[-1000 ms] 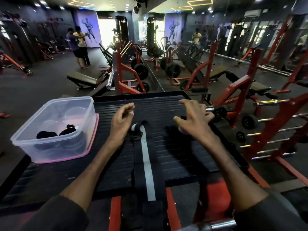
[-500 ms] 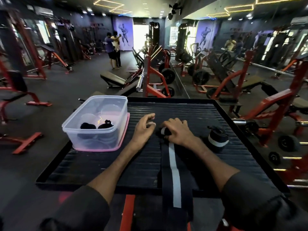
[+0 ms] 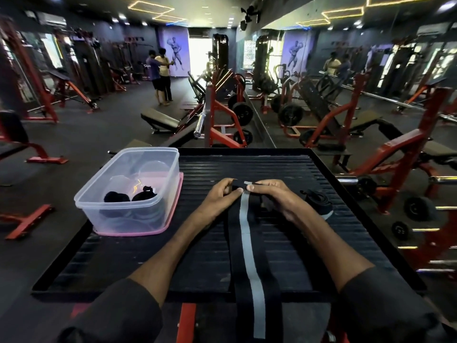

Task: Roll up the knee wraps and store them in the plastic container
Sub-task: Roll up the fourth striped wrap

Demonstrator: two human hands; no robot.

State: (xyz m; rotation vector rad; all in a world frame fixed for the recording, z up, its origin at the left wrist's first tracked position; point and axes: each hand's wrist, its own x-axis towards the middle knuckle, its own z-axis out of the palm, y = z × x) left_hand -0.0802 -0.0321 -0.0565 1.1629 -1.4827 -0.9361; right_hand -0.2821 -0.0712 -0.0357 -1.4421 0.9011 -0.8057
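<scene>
Dark grey long sleeves [image 3: 118,315] pushed up, bare forearms, no jewellery visible

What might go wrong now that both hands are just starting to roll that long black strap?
The long strap hangs off the platform's near edge, so its weight may tug the fresh roll loose from the left hand and right hand. The roll may also start crooked. The rolled strap beside the right hand could get knocked.
</scene>
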